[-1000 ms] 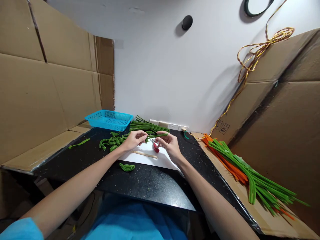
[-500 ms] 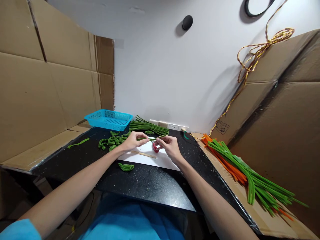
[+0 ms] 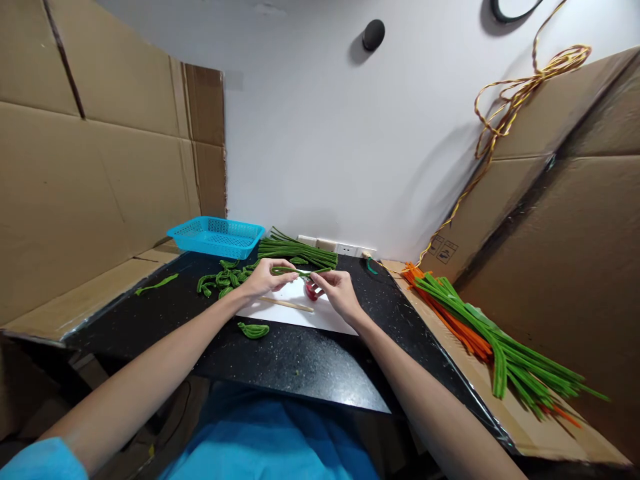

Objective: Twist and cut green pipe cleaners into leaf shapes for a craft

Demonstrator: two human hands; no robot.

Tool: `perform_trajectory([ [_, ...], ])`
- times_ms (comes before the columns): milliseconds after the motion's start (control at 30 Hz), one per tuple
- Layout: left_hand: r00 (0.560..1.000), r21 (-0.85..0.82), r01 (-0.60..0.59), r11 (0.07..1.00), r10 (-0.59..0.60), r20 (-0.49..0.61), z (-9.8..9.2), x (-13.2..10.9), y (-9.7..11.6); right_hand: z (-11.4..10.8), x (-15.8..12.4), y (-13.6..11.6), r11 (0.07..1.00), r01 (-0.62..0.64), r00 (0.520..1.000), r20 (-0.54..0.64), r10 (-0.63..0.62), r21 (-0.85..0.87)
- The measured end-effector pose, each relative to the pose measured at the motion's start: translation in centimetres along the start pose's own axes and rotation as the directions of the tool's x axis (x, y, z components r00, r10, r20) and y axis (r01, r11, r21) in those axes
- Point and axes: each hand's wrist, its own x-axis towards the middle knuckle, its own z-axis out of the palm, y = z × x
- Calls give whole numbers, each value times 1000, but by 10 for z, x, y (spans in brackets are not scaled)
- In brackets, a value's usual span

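Note:
Both hands meet over a white sheet [image 3: 327, 317] on the black counter [image 3: 295, 360]. My left hand [image 3: 265, 279] pinches one end of a green pipe cleaner [image 3: 295, 271], and my right hand [image 3: 339, 291] pinches its other end; the stem is bent between them. A red-handled tool [image 3: 311, 291] lies on the sheet just under my right fingers. A thin wooden stick [image 3: 286, 304] lies on the sheet in front of my left hand. One folded green piece [image 3: 254, 330] rests on the counter nearer to me.
A pile of folded green pieces [image 3: 223, 281] lies left of my hands, with a blue basket [image 3: 216, 236] behind it. A bundle of straight green stems [image 3: 295, 252] sits at the wall. Long green and orange stems [image 3: 495, 347] lie on cardboard at the right. Cardboard walls stand on both sides.
My hands have drawn closer together, and the green pipe cleaner between them has gone from straight to bent. The view has shifted slightly.

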Motion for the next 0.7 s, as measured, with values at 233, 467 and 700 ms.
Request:
perform_trajectory([
  [233,999,-66,34,997,-33,13,4,2,1,-1,-1,-1,922,160,979,-65,-195,-352],
  [467,998,-15,52,999,-52,-21,7,2,-7,5,-7,-12,376,260,927,121,-355,-889],
  [700,998,22,55,998,-55,-7,9,0,-6,17,-8,-14,289,353,910,255,-327,-890],
])
